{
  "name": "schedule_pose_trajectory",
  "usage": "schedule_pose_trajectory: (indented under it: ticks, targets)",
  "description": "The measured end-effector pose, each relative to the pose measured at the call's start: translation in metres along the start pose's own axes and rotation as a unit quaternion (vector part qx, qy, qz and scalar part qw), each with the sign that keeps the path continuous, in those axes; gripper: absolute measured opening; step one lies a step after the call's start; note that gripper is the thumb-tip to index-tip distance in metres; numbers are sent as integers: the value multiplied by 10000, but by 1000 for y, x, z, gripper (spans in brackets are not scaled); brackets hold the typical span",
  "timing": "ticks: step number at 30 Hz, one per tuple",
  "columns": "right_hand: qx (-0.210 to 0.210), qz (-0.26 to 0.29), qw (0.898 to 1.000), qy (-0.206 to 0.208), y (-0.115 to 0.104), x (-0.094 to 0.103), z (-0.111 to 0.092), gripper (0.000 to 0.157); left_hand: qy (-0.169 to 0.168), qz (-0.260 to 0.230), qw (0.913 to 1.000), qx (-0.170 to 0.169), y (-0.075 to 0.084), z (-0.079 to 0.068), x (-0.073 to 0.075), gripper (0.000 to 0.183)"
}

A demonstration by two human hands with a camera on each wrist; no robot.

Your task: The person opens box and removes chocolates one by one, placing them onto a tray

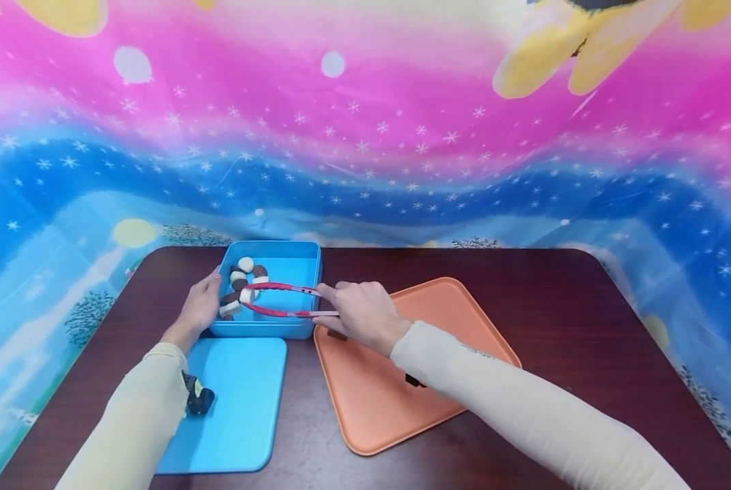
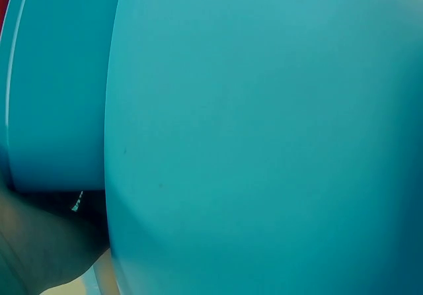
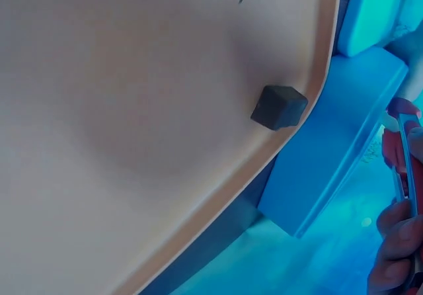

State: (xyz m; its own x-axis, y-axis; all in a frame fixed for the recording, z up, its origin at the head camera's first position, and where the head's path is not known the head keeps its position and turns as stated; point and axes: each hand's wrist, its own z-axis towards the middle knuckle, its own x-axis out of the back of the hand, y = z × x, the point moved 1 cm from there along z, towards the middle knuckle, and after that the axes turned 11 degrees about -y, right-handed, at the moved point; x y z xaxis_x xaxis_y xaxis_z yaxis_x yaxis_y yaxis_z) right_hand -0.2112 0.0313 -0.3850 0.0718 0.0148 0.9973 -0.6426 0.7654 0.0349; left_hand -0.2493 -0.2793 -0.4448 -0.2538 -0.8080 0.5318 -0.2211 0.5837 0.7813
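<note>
My right hand (image 1: 365, 313) grips a pair of red-tipped tongs (image 1: 280, 314), which reach into a blue box (image 1: 292, 330). Between the tong tips sits a white piece (image 1: 247, 296), among several small white and dark brown pieces (image 1: 239, 284) at the box's left side. At the box's left wall, my left hand (image 1: 200, 306) holds the rim. In the left wrist view, part of the left hand (image 2: 46, 242) shows below the blue wall. The right wrist view catches the fingers (image 3: 396, 242) of the right hand around the tongs.
An orange tray (image 1: 378, 415) lies under the right forearm. One dark cube (image 3: 279, 107) rests near its rim, and a second dark piece (image 1: 413, 381) is partly hidden by the sleeve. A flat blue lid (image 1: 243, 408) lies in front of the box, under the left wrist. A patterned cloth (image 1: 365, 136) hangs behind the table.
</note>
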Motion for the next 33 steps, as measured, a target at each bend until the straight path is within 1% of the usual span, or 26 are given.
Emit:
schedule_pose_trajectory:
  ticks: [3,9,14,23,27,33]
  targets:
    - [-41,205,9998,-8,0,-2,-3,48,36,40,10000,-19,-2,-1,1,64]
    - [-50,466,9989,80,5,-5,-12,47,-61,-21,10000,24,-2,-2,1,64]
    - [-214,519,9983,160,11,-6,-18,50,-81,-45,9999,40,-1,-2,1,64]
    - [-432,926,9948,51,18,-6,-27,55,-109,-61,9999,-15,-2,-2,1,64]
    - [-486,991,9938,108,22,-6,-34,56,-97,-50,9999,-8,-2,-2,1,65]
    - [-683,990,9926,138,24,-6,-45,58,-80,-38,10000,24,-2,-2,1,65]
